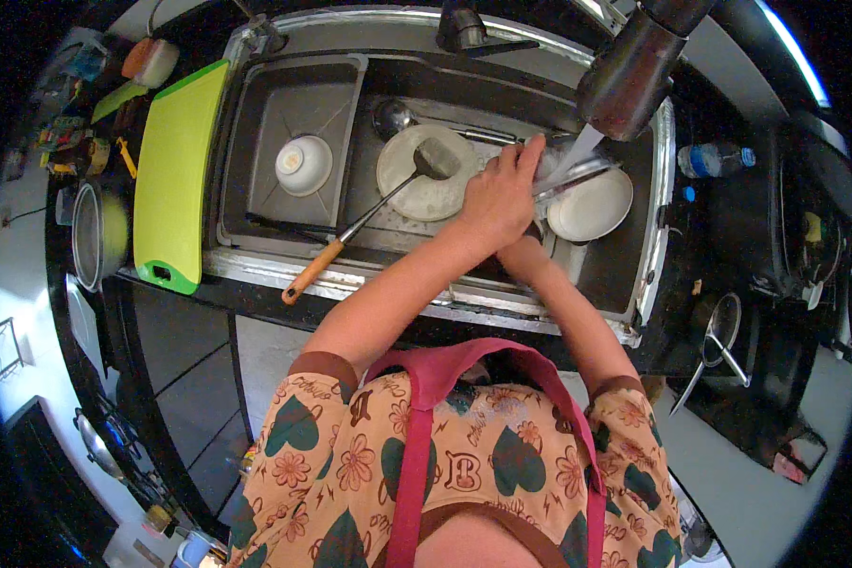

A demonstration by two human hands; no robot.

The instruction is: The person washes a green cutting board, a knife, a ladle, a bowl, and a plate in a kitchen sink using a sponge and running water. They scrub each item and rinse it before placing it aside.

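Observation:
Over the right basin, my left hand (502,194) is closed around a shiny metal utensil (573,180), its exact kind blurred by water. Water streams onto it from the dark faucet head (625,80). My right hand (521,254) reaches in beneath the left one, its fingers hidden. A white bowl (592,205) lies just right of the hands. To their left is a pale round plate (421,204) with the blade of a wooden-handled spatula (350,230) resting on it; the handle sticks out over the sink's front edge. Behind the plate lies a ladle (393,117).
An upturned white bowl (303,166) sits in the left basin. Left of the sink (284,260) lie a green cutting board (180,175) and a sieve (90,237). On the right are a plastic bottle (715,160) and a small strainer (724,322). A black tap (462,28) stands behind.

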